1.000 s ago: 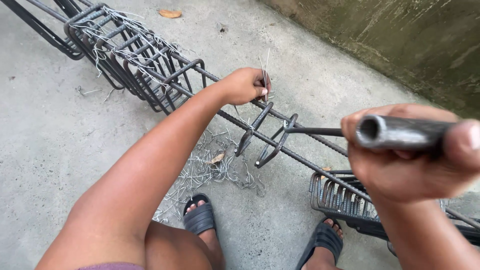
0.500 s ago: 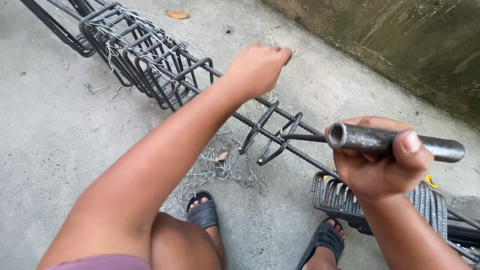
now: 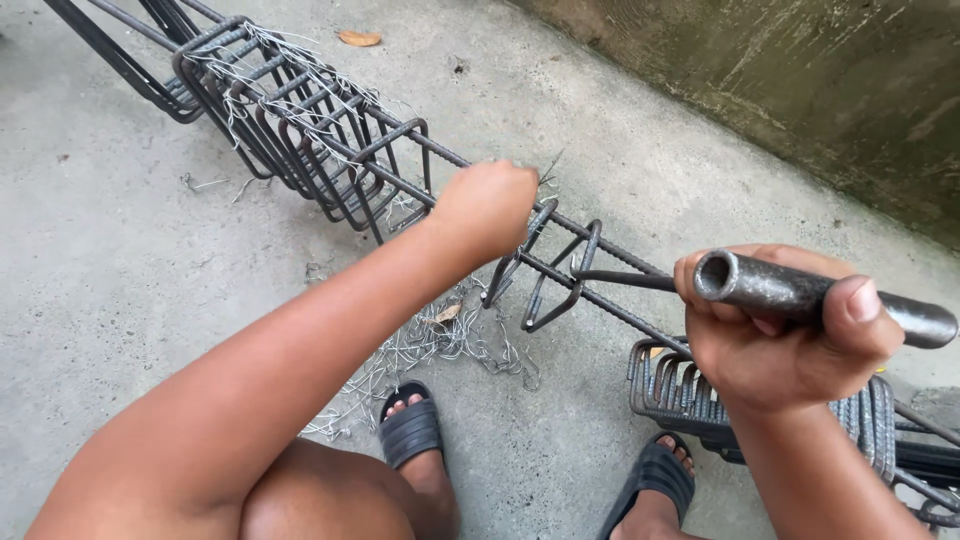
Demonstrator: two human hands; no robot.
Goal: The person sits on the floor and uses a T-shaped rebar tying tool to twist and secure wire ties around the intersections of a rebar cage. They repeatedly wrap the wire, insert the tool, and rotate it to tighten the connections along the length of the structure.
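**Wire Held at the Bars, Pipe Held Ready**

At the far left, a stack of bent steel rings (image 3: 290, 120) is seen on two long bars (image 3: 620, 255). Bits of thin wire hang from the rings. A dry leaf (image 3: 359, 38) lies on the floor (image 3: 90, 250) behind them.

Lower down, a loose heap of cut wire (image 3: 420, 350) is spread on the floor, just beside a foot in a dark sandal (image 3: 410, 432).

In the middle, the left hand (image 3: 487, 208) is closed tight at the spot where a ring meets a bar. Thin wire ends (image 3: 548, 165) stick up from the fist. What is pinched inside cannot be seen fully, but it looks like tie wire. Two more rings (image 3: 545, 275) are set on the bars just right of that hand.

On the right, the right hand (image 3: 780, 335) is wrapped around a grey pipe (image 3: 800, 292), with the thumb pressed on top. A thin rod is joined to the pipe and points at the rings.

A second stack of rings (image 3: 690, 385) rests by the right foot. A mossy wall (image 3: 800, 90) is behind.

For a good tie, the wire should be kept snug against the crossing, and the ring should be held square to the bars. The wire should be twisted firm, but not so hard that it snaps. Fingers are best kept away from the sharp wire ends.
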